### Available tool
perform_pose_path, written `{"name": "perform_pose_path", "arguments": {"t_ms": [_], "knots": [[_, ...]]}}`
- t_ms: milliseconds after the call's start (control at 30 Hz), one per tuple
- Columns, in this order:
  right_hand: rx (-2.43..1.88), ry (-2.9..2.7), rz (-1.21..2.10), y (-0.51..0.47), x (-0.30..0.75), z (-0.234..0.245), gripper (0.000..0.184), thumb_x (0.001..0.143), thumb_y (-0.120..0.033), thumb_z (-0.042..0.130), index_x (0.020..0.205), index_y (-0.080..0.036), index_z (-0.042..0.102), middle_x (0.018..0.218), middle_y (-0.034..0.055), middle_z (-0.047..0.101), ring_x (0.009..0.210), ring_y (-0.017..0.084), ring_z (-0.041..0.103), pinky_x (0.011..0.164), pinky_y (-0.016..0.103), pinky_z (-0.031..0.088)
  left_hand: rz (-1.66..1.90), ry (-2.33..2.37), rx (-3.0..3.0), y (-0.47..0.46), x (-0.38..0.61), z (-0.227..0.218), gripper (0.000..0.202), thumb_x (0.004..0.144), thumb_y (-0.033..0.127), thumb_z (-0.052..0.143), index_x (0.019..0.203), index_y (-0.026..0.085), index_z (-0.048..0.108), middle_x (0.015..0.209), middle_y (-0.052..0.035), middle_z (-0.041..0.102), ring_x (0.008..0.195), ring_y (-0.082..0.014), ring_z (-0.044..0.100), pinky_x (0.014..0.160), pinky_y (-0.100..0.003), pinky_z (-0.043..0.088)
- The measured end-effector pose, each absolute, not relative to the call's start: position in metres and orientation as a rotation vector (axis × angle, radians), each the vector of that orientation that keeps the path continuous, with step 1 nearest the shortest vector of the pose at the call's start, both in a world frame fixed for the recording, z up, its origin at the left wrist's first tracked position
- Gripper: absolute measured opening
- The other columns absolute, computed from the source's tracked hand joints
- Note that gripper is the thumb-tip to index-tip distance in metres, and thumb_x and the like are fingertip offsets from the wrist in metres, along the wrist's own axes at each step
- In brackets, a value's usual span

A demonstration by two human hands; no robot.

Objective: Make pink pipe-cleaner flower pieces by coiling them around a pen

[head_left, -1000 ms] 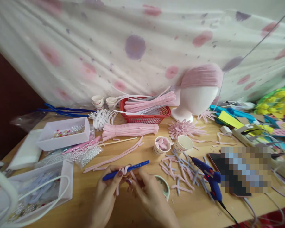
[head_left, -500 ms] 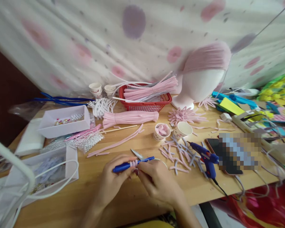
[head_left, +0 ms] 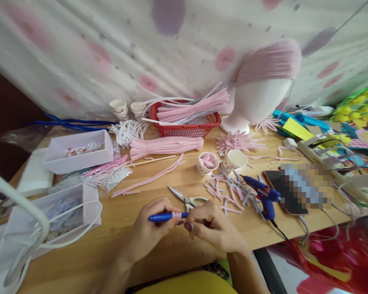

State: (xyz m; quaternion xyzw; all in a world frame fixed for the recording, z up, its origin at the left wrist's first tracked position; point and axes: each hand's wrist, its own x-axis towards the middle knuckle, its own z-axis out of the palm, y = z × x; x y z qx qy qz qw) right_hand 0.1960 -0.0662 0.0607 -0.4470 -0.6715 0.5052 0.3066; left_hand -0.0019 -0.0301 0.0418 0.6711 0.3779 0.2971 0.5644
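A blue marker pen [head_left: 162, 217] lies level across my fingers above the table's front part. My left hand [head_left: 155, 224] is closed round it. Wound in tight turns about the pen's middle is a pink pipe cleaner [head_left: 176, 214]. My right hand [head_left: 213, 226] pinches at the pen's right end, where the pipe cleaner's free end seems to be; the fingers mostly hide it. Just beyond my hands rest scissors [head_left: 187, 200] with pale handles, blades pointing up and left.
Short pink and grey pipe-cleaner pieces [head_left: 225, 192], a blue glue gun [head_left: 263, 196] and a phone [head_left: 279, 188] lie at right. Paper cups [head_left: 234, 162], a pink bundle [head_left: 168, 147], a red basket [head_left: 184, 130] and a foam head [head_left: 260, 98] stand behind. White boxes [head_left: 79, 163] are left.
The pink turns on the pen sit closer together. My right hand has shifted slightly right and down, uncovering the scissors' handles. The view has tipped a little downward.
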Motion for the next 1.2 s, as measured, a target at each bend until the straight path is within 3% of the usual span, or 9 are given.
{"name": "perform_pose_path", "arguments": {"t_ms": [200, 333, 433, 567, 700, 800, 1000, 1100, 1200], "knots": [[-1.136, -1.877, 1.229, -0.061, 0.205, 0.072, 0.03, 0.093, -0.03, 0.05, 0.072, -0.014, 0.064, 0.059, -0.001, 0.051, 0.051, 0.008, 0.043, 0.05, 0.021, 0.03, 0.642, 0.93, 1.437, -0.032, -0.006, 0.035, 0.035, 0.083, 0.043, 0.061, 0.063, 0.017, 0.051, 0.059, 0.0054, 0.04, 0.056, -0.0098, 0.036, 0.052, -0.022, 0.029], [-1.053, -1.812, 1.266, -0.054, 0.203, 0.065, 0.028, 0.093, -0.03, 0.051, 0.075, -0.014, 0.064, 0.063, 0.001, 0.057, 0.056, 0.01, 0.051, 0.056, 0.02, 0.036, 0.722, 0.817, 1.241, -0.034, -0.005, 0.028, 0.04, 0.078, 0.05, 0.067, 0.063, 0.016, 0.054, 0.056, 0.0064, 0.037, 0.051, -0.0076, 0.03, 0.048, -0.022, 0.025], [-1.096, -1.649, 1.321, -0.054, 0.191, 0.049, 0.029, 0.093, -0.034, 0.049, 0.075, -0.015, 0.061, 0.062, -0.0011, 0.053, 0.058, 0.011, 0.048, 0.057, 0.021, 0.036, 0.852, 0.777, 1.047, -0.034, -0.001, 0.02, 0.039, 0.077, 0.053, 0.068, 0.068, 0.016, 0.058, 0.051, 0.0074, 0.039, 0.043, -0.0053, 0.028, 0.043, -0.019, 0.022], [-1.238, -1.48, 1.277, -0.063, 0.166, 0.032, 0.026, 0.094, -0.032, 0.048, 0.075, -0.017, 0.056, 0.063, -0.0034, 0.044, 0.059, 0.01, 0.041, 0.057, 0.021, 0.033, 1.081, 0.902, 0.998, -0.036, 0.001, 0.011, 0.032, 0.077, 0.047, 0.071, 0.077, 0.016, 0.064, 0.056, 0.004, 0.054, 0.042, -0.0051, 0.038, 0.04, -0.016, 0.028], [-1.153, -1.433, 1.382, -0.069, 0.154, 0.03, 0.035, 0.098, -0.037, 0.041, 0.072, -0.017, 0.054, 0.061, -0.0034, 0.041, 0.057, 0.011, 0.038, 0.057, 0.021, 0.034, 1.167, 0.961, 1.137, -0.039, 0.0, 0.014, 0.025, 0.077, 0.04, 0.072, 0.081, 0.015, 0.068, 0.069, -0.0016, 0.065, 0.049, -0.0105, 0.054, 0.046, -0.021, 0.045], [-1.192, -1.498, 1.303, -0.068, 0.158, 0.035, 0.039, 0.097, -0.037, 0.042, 0.066, -0.017, 0.052, 0.059, -0.0036, 0.039, 0.056, 0.011, 0.037, 0.058, 0.022, 0.034, 1.16, 1.032, 1.257, -0.04, -0.001, 0.023, 0.02, 0.076, 0.035, 0.074, 0.081, 0.016, 0.07, 0.073, -0.003, 0.069, 0.054, -0.0134, 0.06, 0.051, -0.023, 0.05], [-1.315, -1.655, 1.19, -0.067, 0.166, 0.049, 0.031, 0.098, -0.031, 0.041, 0.077, -0.018, 0.06, 0.07, 0.0007, 0.057, 0.069, 0.014, 0.052, 0.069, 0.025, 0.038, 1.177, 1.123, 1.477, -0.035, -0.003, 0.034, 0.011, 0.073, 0.029, 0.076, 0.077, 0.019, 0.074, 0.075, -0.0026, 0.073, 0.067, -0.0161, 0.066, 0.064, -0.023, 0.052], [-1.371, -1.659, 1.182, -0.069, 0.168, 0.049, 0.03, 0.096, -0.036, 0.045, 0.077, -0.018, 0.06, 0.069, 0.0002, 0.056, 0.066, 0.014, 0.049, 0.064, 0.024, 0.035, 1.118, 1.139, 1.498, -0.033, -0.005, 0.034, 0.01, 0.075, 0.028, 0.074, 0.08, 0.019, 0.075, 0.075, -0.0027, 0.075, 0.064, -0.0157, 0.066, 0.063, -0.023, 0.053], [-1.357, -1.337, 1.372, -0.066, 0.168, 0.039, 0.043, 0.093, -0.049, 0.044, 0.066, -0.017, 0.053, 0.055, -0.004, 0.04, 0.051, 0.01, 0.034, 0.05, 0.023, 0.026, 1.031, 1.108, 1.505, -0.033, -0.006, 0.034, 0.011, 0.077, 0.027, 0.073, 0.084, 0.019, 0.075, 0.071, -0.0021, 0.075, 0.057, -0.0148, 0.065, 0.059, -0.022, 0.052]]}}
